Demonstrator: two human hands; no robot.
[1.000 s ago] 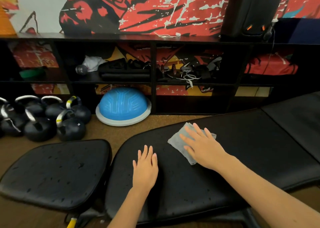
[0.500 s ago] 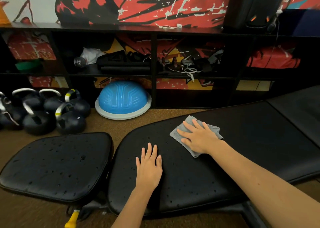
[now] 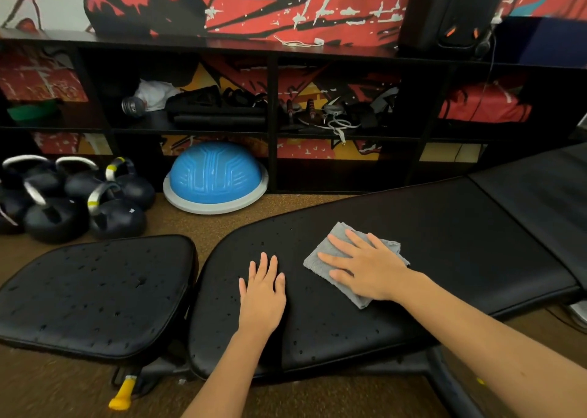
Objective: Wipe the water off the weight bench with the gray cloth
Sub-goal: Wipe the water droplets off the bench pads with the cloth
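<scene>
- The gray cloth (image 3: 320, 259) lies flat on the long black pad of the weight bench (image 3: 444, 243), about midway between the pad's far and near edges and somewhat toward its rounded left end.
- The right hand (image 3: 365, 267) presses down on the cloth with straight, spread fingers; nothing is curled round it, and the palm covers most of the fabric, so that only the cloth's left and far corners and a bit at the near edge show.
- The left hand (image 3: 262, 293) rests flat on the same pad, just left of the cloth and apart from it, fingers straight and close together, holding nothing.
- Water drops (image 3: 317, 332) dot the pad near its left end and along its near edge; the stretch to the right of the cloth looks dry.
- The separate seat pad (image 3: 95, 293), just beside the left end of the long pad, is speckled with drops all over.
- On the floor beyond the bench's far edge sit a blue balance dome (image 3: 216, 176) and, left of it, a cluster of black kettlebells (image 3: 76, 198).
- Behind them runs a low black shelf unit (image 3: 273, 122) filled with gear.
</scene>
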